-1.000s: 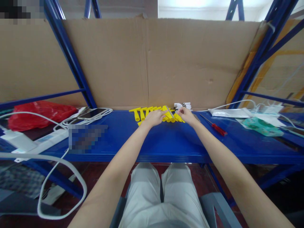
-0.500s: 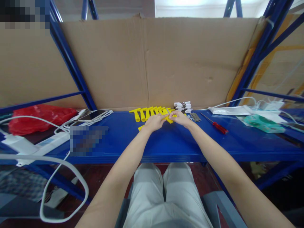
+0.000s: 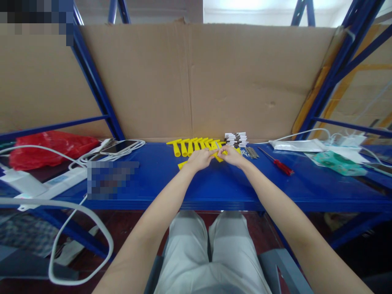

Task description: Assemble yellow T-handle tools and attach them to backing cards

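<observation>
"First entry, from the left?"

"Row of yellow, T-shaped, plastic-looking pieces, upon a blue metal table. Next, left hand, fingers closed on one yellow, plastic-looking workpiece."

"Position of the workpiece?"

"Between the two sets of fingertips, just in front of the row. Neither hand clearly nearer; both meet at it. Long axis: seemingly slanted, too covered to be certain."

"And the right hand?"

"Thumb and fingers bent together at the workpiece; whether they grasp it, cannot be told."

"Remainder?"

"Stack of white-and-brown slender pieces, beyond the right hand; flat grey metal pieces; red-handled screwdriver, lying rightmost of these."
</observation>
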The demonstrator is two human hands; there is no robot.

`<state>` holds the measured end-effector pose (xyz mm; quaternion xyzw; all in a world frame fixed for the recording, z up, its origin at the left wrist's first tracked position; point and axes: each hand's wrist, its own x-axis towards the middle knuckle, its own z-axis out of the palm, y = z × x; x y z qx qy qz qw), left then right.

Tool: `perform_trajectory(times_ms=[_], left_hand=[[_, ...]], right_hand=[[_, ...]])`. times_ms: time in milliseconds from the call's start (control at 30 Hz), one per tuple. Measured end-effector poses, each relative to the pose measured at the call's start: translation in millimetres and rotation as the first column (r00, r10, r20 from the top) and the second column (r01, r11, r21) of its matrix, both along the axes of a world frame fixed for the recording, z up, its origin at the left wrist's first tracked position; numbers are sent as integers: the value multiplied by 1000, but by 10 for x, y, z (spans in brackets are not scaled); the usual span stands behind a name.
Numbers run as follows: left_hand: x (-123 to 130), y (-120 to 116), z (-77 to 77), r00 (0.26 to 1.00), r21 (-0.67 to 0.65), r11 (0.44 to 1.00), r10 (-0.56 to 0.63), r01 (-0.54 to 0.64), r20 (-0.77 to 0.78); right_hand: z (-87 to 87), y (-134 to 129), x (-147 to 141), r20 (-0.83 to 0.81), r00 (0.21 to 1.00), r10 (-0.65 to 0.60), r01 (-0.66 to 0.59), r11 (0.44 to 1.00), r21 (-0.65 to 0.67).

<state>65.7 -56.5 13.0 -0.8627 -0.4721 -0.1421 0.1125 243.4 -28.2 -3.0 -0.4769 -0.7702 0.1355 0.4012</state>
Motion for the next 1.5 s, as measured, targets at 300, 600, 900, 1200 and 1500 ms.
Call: perform_trajectory(times_ms=[300, 600, 900, 1200, 1500], left_hand=[[9, -7, 7, 999, -11, 1000, 24, -24, -22], [9, 14, -10, 999, -1, 1000, 28, -28, -17], [-12, 74, -45, 999, 30, 999, 23, -24, 27], [-4, 52, -31, 999, 25, 999, 31, -31, 18], [-26, 75, -40, 994, 19, 994, -107, 107, -30]], right_hand=[[4, -66, -110, -133, 989, -66, 50, 992, -120], [-34, -39, -148, -292, 950, -111, 45, 973, -224], [-8, -38, -133, -509, 846, -159, -39, 934, -356], [84, -170, -144, -619, 779, -103, -298, 807, -509], [56, -138, -77, -613, 785, -88, -293, 820, -493]])
